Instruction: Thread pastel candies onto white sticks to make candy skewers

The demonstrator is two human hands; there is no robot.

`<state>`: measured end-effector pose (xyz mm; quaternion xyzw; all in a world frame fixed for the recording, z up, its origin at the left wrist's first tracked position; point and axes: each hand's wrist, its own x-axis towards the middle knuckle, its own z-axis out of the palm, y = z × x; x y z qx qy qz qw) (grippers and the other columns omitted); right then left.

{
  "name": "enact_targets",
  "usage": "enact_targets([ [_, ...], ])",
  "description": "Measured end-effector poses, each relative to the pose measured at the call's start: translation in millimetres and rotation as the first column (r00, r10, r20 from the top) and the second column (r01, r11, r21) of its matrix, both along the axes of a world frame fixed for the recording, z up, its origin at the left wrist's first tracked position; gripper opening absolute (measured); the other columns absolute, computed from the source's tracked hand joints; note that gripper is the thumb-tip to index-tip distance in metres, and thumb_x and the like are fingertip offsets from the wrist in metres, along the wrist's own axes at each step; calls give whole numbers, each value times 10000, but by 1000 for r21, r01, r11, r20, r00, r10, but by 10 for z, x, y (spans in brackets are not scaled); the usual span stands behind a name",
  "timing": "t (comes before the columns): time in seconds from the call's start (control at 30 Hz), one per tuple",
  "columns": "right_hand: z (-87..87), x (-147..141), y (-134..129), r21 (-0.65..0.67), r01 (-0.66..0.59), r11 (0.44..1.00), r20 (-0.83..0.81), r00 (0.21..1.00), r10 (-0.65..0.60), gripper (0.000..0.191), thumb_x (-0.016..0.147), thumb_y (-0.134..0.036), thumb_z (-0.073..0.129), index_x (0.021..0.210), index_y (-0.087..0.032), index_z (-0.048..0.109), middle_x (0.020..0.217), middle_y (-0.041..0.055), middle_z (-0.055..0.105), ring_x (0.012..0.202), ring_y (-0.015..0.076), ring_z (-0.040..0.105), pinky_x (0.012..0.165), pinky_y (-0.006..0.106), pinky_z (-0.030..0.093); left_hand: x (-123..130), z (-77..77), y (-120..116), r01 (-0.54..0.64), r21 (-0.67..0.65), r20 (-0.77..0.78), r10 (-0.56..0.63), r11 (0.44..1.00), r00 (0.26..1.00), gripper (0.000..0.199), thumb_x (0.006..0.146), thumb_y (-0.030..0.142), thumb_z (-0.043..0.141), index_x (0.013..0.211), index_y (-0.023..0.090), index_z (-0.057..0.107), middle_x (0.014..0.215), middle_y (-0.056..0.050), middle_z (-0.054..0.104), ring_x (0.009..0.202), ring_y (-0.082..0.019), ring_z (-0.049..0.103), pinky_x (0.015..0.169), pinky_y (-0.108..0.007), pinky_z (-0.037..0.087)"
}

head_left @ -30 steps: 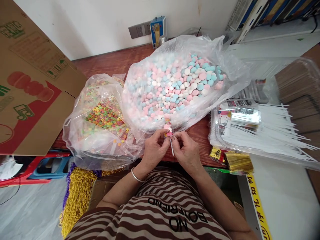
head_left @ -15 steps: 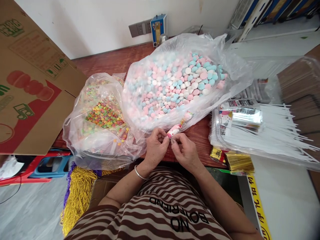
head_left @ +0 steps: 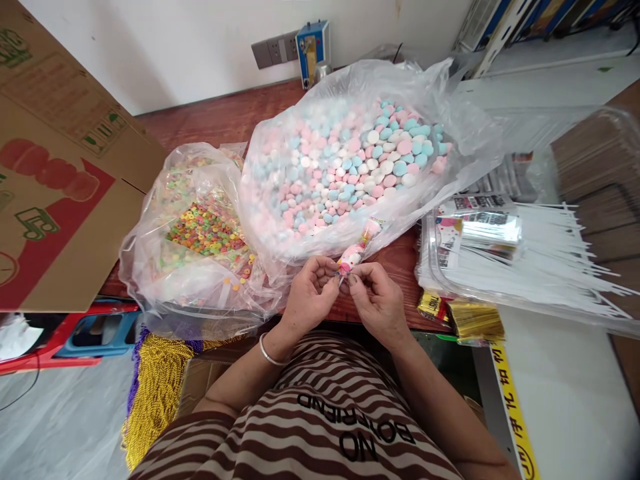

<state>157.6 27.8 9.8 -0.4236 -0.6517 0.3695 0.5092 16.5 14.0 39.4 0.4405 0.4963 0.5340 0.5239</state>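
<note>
A small pink and white candy packet (head_left: 353,256) slants up and right from my fingertips, its far end over the edge of a big clear bag (head_left: 400,219). My left hand (head_left: 314,293) pinches the packet's near end from the left. On the other side my right hand (head_left: 376,300) is closed with thumb and forefinger pressed together at the same gathered end. A short pale piece shows between the fingertips, too small to make out. Pink, blue and white round candies (head_left: 390,157) fill the big bag.
A bag of small colourful rings (head_left: 210,230) lies left, beside a cardboard box (head_left: 60,200). At the right are a tray of white sticks (head_left: 545,260) and gold twist ties (head_left: 475,321). A blue device (head_left: 313,53) stands by the wall.
The packet looks fuller and more turned towards the camera. My right hand has shifted slightly right, and a pale piece now shows between the fingertips.
</note>
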Motion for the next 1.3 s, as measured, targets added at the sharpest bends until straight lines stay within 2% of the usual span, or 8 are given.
enact_targets([
  [0.3,-41,-6,17,-1,11,1000,21,1000,-11,96,983,-266,534,910,-228,583,792,3,661,655,145,624,597,263,500,-57,-48,25,148,-153,196,-116,977,974,495,785,378,818,1134,210,510,751,32,676,588,-115,663,578,-229,539],
  [0.4,-66,-5,17,143,19,989,141,989,-40,94,985,-226,530,908,-227,585,755,-2,654,620,144,610,591,267,474,-18,-112,33,77,-126,187,-53,989,981,391,772,392,818,966,205,534,700,43,656,548,-99,622,549,-219,515],
  [0.53,-89,13,13,397,-8,918,351,925,-143,116,989,-203,507,935,-215,608,751,33,657,663,178,599,630,305,443,66,-161,15,-67,-70,51,71,995,996,300,772,340,803,805,185,548,711,37,640,604,-78,584,588,-194,481],
  [0.67,-105,51,9,465,-88,881,431,892,-139,150,987,-189,478,928,-214,614,724,38,623,675,195,568,635,325,425,123,-178,2,-129,-43,-26,128,991,991,282,793,336,784,771,185,548,692,43,612,609,-80,551,614,-202,466],
  [0.83,-107,69,41,364,-3,931,232,969,-88,140,998,-187,493,1027,-228,624,882,56,628,810,200,613,724,326,509,160,-178,33,-102,0,35,102,995,994,254,820,356,774,840,188,583,808,9,649,761,-115,619,753,-236,516],
  [1.0,-78,96,97,331,111,937,88,985,-147,136,978,-154,512,1025,-232,613,1065,93,637,1036,229,625,891,394,529,192,-197,1,81,117,-25,-79,990,997,221,918,309,683,1094,193,619,1094,-72,712,1055,-173,674,991,-322,531],
  [1.17,-100,133,144,197,188,962,-190,970,-151,51,971,-181,558,972,-230,573,1069,83,647,1018,208,646,868,365,542,174,-131,-18,320,253,-290,-245,913,925,426,976,243,588,1400,232,549,1417,-114,623,1306,-233,604,1141,-403,471],
  [1.3,-115,114,192,45,158,986,-445,887,-122,62,958,-235,585,927,-235,532,1045,68,640,937,188,670,805,338,567,162,-1,-15,445,317,-589,-194,837,784,525,955,178,602,1469,257,529,1427,-113,631,1293,-247,623,1114,-417,497],
])
